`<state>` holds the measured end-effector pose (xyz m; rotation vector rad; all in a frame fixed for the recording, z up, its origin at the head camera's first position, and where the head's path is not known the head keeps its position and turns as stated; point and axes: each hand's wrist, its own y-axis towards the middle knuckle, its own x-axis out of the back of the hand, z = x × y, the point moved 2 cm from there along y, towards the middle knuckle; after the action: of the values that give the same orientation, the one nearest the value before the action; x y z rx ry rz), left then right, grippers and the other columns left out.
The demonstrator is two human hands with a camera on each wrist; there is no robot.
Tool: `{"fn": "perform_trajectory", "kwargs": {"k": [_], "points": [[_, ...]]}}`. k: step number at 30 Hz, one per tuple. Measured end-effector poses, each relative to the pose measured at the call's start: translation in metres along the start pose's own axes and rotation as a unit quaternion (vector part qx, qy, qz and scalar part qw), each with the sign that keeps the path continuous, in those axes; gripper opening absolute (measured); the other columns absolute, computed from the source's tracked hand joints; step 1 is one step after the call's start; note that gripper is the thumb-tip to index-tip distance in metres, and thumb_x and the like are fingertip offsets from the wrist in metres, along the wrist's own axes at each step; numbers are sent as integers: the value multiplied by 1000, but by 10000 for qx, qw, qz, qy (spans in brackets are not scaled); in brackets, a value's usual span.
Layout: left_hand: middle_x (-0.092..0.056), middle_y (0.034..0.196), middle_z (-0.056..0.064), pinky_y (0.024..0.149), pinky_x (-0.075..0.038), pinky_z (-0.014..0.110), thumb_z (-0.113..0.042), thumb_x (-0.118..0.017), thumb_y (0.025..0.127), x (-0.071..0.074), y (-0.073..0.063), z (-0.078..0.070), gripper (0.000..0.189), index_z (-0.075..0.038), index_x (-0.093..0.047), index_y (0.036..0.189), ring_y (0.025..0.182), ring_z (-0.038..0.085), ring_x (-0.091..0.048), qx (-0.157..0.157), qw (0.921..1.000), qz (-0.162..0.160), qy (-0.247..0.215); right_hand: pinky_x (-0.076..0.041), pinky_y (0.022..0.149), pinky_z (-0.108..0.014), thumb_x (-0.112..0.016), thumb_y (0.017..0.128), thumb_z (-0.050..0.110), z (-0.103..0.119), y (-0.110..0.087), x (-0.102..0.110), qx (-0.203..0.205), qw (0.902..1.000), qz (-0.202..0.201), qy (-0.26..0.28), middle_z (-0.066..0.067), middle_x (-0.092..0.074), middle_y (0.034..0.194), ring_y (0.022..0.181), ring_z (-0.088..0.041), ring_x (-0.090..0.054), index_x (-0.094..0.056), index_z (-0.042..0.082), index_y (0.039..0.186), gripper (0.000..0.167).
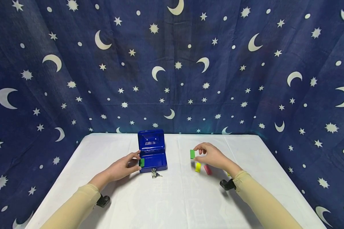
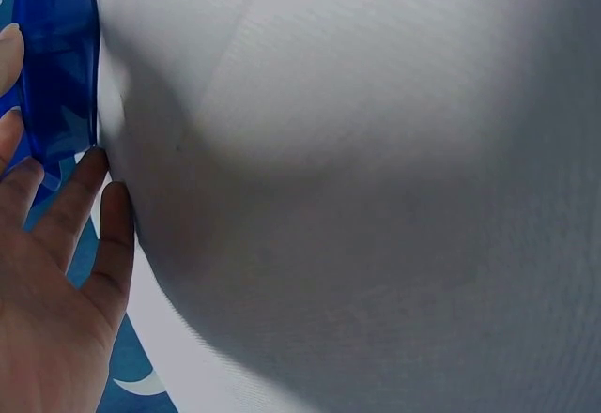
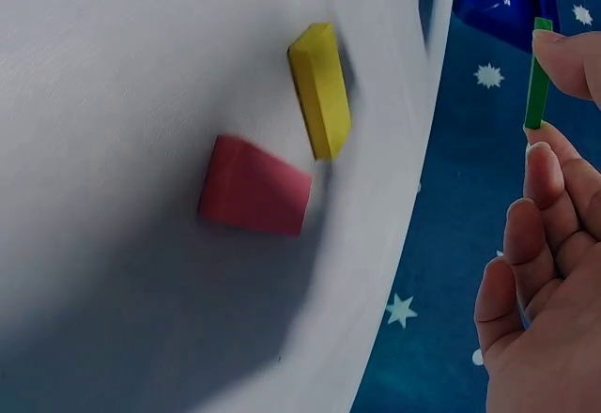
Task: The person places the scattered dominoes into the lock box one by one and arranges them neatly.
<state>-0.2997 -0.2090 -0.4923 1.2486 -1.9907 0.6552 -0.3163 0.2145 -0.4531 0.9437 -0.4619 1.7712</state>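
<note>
A small blue cash box (image 1: 156,168) stands with its lid raised at the left of the white table. Inside, along its left wall, lies a green block (image 1: 142,163). My left hand (image 1: 121,166) touches the box's left side, thumb toward the front corner and loosely straight fingers toward the back. Between thumb and fingertip, my right hand (image 1: 213,156) pinches another green block (image 3: 538,80) above the table. Below that hand lie a yellow block (image 3: 321,94) and a red block (image 3: 255,188), slightly apart.
Keys (image 1: 159,175) hang at the lock on the box's front. A yellow piece (image 1: 228,174) shows partly behind the right wrist. A dark blue curtain (image 1: 177,95) with moons and stars closes off the back and sides of the table (image 1: 172,203).
</note>
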Motion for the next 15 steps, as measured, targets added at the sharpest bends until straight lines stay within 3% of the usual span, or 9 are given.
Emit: {"fn": "perform_trajectory", "kwargs": {"k": [15], "points": [[-29,165,-8,110,-37,59,-48,-67,97,0,-1,0,44,-23,-55,131,142,26,-45,-33,10000,4,-37,-43,82,-36,-81,84,32,24,19,-20,232,9992,304,121,7,-56,89,93,-18,-51,-68,22,112,33]]}}
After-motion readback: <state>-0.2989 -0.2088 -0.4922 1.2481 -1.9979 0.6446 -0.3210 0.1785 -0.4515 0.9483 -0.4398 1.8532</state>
